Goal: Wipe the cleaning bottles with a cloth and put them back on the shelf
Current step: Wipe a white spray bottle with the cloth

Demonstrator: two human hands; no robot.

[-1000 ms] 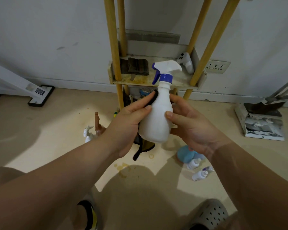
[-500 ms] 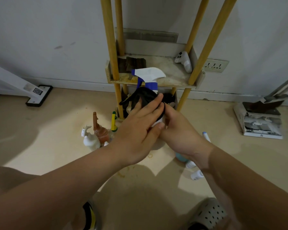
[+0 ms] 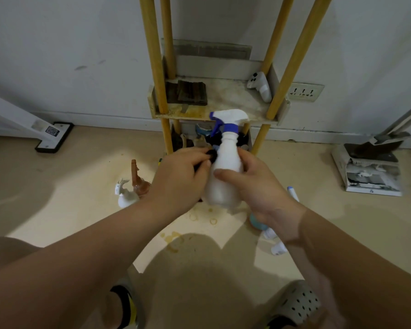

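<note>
Head view: the bottle (image 3: 226, 160) was up in the air, in front of the shelf (image 3: 226, 96).
Right hand (image 3: 259, 188): its grip was wrapped round the bottle, likely to keep it steady.
Left hand (image 3: 179, 179): its grip pinched the cloth (image 3: 211, 154) against the bottle's side, likely to rub it.

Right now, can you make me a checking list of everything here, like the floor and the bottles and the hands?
Surface: beige floor, stained near the shelf.
Job's things: white spray bottle held upright before the shelf; black cloth against its side.
Clutter: small bottles on the floor, both sides; white controller on the shelf.
Hands: left hand grips the cloth; right hand holds the bottle.
Cables: nothing seen.
Surroundings: white wall, wall socket.
</note>
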